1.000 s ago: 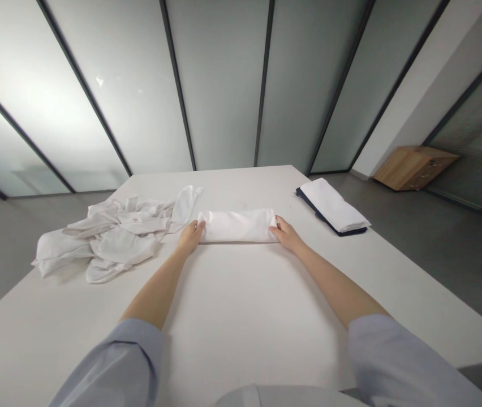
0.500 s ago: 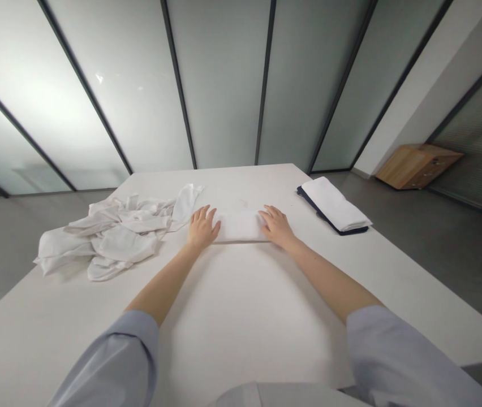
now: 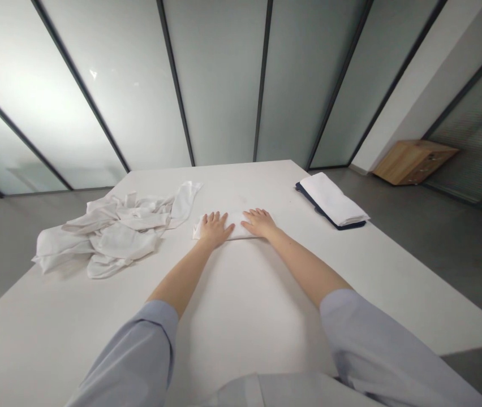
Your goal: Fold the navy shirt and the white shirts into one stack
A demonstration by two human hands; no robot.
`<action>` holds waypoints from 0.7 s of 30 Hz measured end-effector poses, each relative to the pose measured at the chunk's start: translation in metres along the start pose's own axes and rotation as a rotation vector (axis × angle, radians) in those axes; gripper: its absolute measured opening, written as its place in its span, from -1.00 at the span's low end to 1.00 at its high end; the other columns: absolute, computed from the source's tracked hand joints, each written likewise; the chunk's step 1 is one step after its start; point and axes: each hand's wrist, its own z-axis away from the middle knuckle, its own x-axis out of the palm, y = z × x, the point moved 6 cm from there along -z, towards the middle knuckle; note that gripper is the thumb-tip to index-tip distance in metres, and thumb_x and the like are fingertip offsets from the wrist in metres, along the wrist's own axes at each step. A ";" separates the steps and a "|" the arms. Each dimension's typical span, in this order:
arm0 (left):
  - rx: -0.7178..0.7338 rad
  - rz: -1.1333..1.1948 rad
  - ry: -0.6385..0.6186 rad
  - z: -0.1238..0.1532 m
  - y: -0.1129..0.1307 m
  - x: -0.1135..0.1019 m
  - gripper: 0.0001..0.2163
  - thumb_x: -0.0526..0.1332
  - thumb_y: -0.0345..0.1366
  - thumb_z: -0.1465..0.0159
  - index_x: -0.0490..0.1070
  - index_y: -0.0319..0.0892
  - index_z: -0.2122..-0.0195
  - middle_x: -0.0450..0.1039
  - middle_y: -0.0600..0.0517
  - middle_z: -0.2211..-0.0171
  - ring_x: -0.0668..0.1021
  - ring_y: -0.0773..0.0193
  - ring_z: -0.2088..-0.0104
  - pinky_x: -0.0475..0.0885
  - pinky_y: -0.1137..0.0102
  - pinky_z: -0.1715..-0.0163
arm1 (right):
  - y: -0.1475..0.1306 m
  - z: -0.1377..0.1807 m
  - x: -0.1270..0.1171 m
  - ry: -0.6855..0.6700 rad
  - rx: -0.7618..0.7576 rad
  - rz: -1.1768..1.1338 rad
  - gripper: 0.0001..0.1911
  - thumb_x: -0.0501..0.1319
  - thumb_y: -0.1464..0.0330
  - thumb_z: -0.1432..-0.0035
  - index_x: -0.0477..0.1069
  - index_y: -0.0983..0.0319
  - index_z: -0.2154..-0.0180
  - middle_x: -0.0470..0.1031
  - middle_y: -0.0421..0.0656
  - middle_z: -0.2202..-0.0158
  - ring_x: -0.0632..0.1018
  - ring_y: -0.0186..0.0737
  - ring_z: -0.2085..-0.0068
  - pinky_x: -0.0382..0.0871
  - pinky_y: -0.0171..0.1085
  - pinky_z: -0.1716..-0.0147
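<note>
A folded white cloth (image 3: 237, 224) lies on the white table (image 3: 241, 305) in front of me. My left hand (image 3: 215, 229) rests flat on its left part with fingers spread. On the cloth's right part lies my right hand (image 3: 258, 222), also flat and open. The two hands sit close together and cover most of the cloth. Neither hand holds anything.
A heap of crumpled white garments (image 3: 111, 229) lies to the left of my hands. At the table's right edge a folded white cloth (image 3: 333, 199) rests on a dark folded one (image 3: 315, 206). Beyond are glass walls and a wooden cabinet (image 3: 414, 161) on the floor.
My hands let go of the cloth's ends, moved inward over it and now lie flat and close together. The cloth shows shorter than one second ago.
</note>
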 end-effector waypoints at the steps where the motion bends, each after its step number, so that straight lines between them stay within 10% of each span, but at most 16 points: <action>1: -0.005 0.006 0.010 0.000 0.000 0.000 -0.39 -0.16 0.10 -0.35 0.14 -0.13 -0.30 0.13 -0.17 -0.30 0.16 -0.02 -0.30 -0.07 0.06 -0.26 | -0.001 0.000 -0.001 0.000 0.002 -0.001 -0.46 -0.06 0.10 -0.32 0.21 0.16 -0.23 0.23 -0.02 -0.27 0.24 -0.01 -0.25 -0.01 -0.06 -0.21; 12: -0.183 0.225 0.149 0.013 -0.030 0.005 -0.40 0.06 -0.01 -0.28 0.15 -0.22 -0.27 0.02 -0.23 -0.34 0.02 -0.08 -0.35 -0.04 0.01 -0.27 | -0.006 0.013 -0.010 0.025 0.112 -0.017 -0.48 -0.05 0.12 -0.29 0.28 0.19 -0.17 0.34 0.04 -0.18 0.34 0.04 -0.16 0.12 -0.03 -0.11; 21: -0.553 0.594 0.443 0.013 -0.096 -0.002 -0.62 -0.02 -0.20 -0.31 0.30 -0.24 -0.08 0.39 -0.23 -0.07 0.37 0.04 -0.16 0.22 0.16 -0.17 | 0.017 -0.003 -0.026 -0.156 0.177 -0.036 -0.51 0.13 0.12 -0.13 0.49 0.32 0.05 0.47 0.15 0.00 0.50 0.08 0.01 0.35 -0.15 0.13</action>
